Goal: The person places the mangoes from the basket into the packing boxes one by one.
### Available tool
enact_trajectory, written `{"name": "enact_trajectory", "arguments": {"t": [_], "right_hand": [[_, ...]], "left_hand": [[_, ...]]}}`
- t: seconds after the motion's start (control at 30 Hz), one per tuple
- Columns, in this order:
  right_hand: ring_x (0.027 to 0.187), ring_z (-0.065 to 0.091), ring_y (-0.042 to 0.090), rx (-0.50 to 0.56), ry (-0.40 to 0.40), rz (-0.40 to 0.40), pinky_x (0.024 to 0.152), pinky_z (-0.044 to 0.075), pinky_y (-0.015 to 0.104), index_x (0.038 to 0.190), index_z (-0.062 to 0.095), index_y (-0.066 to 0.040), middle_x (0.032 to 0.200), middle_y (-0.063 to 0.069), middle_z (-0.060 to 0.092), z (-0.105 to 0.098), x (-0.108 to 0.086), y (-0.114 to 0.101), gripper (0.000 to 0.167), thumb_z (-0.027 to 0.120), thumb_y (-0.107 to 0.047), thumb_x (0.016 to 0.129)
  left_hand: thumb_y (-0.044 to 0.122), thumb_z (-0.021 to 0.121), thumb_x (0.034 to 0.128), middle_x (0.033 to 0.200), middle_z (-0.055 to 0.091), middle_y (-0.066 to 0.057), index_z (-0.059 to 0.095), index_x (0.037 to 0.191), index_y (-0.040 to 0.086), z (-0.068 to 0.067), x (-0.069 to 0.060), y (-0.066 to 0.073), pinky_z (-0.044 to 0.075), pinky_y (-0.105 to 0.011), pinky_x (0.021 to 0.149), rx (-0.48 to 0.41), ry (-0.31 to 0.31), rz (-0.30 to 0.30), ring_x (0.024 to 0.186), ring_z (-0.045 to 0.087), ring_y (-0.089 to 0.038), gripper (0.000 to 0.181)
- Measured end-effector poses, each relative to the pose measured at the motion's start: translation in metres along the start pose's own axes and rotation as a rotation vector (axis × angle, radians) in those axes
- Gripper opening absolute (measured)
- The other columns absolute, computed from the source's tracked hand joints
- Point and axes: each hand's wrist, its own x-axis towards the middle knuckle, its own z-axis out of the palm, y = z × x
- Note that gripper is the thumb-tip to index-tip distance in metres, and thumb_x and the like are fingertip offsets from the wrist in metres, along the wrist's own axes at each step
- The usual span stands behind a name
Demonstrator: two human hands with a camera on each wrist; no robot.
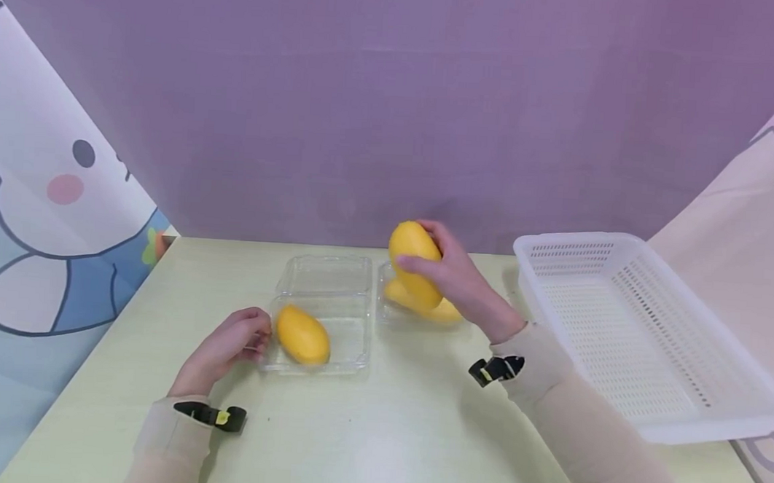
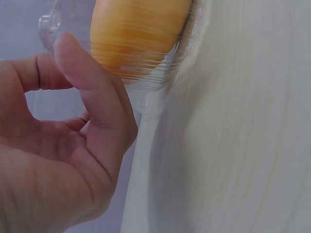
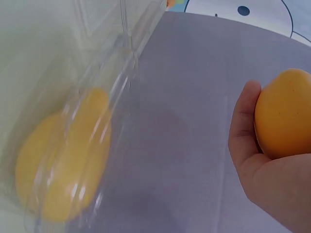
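Observation:
My right hand (image 1: 454, 274) grips a yellow mango (image 1: 415, 247), raised above a second clear plastic box (image 1: 385, 274). Inside that box lies yellow fruit (image 1: 445, 314), partly hidden by the held mango; the right wrist view shows it as a mango (image 3: 63, 160) seen through the plastic. On the left, an opened clear clamshell box (image 1: 349, 334) has its lid tipped back and one mango (image 1: 303, 335) in its base. My left hand (image 1: 237, 343) is at this box's left edge, fingers loosely curled, with nothing visible between them. Whether its fingertips touch the plastic is unclear.
A white perforated plastic basket (image 1: 618, 341) stands on the right of the pale table (image 1: 350, 451), with nothing in it. Behind the table hangs a purple cloth (image 1: 367, 124). Cartoon-printed cloths (image 1: 58, 253) flank both sides.

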Motion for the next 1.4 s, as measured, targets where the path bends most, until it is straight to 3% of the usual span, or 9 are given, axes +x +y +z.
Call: {"name": "enact_trajectory", "arguments": {"t": [0.2, 1.07, 1.4], "right_hand": [[0.109, 0.057, 0.035, 0.022, -0.013, 0.011, 0.081, 0.056, 0.044, 0.147, 0.041, -0.019, 0.133, 0.01, 0.05, 0.016, 0.003, 0.006, 0.065, 0.073, -0.027, 0.091], [0.1, 0.062, 0.031, 0.075, -0.075, 0.018, 0.077, 0.056, 0.039, 0.143, 0.043, -0.016, 0.124, 0.013, 0.056, 0.08, 0.015, 0.036, 0.065, 0.077, -0.025, 0.088], [0.097, 0.062, 0.027, -0.018, -0.066, 0.028, 0.078, 0.056, 0.038, 0.139, 0.046, -0.019, 0.12, 0.011, 0.057, 0.102, 0.017, 0.053, 0.065, 0.081, -0.024, 0.085]], "left_hand": [[0.009, 0.047, 0.0937, 0.081, 0.051, -0.006, 0.051, 0.1, -0.003, 0.0, 0.001, -0.001, 0.053, -0.029, 0.059, -0.009, 0.003, -0.005, 0.068, 0.052, -0.018, 0.014], [0.009, 0.047, 0.0939, 0.083, 0.05, -0.007, 0.05, 0.1, -0.001, 0.001, 0.0, 0.001, 0.053, -0.03, 0.061, -0.011, 0.01, -0.014, 0.07, 0.052, -0.019, 0.012], [0.008, 0.047, 0.0943, 0.078, 0.051, -0.007, 0.049, 0.099, -0.002, 0.002, -0.001, 0.001, 0.052, -0.03, 0.06, -0.006, 0.007, -0.003, 0.067, 0.052, -0.02, 0.012]]}}
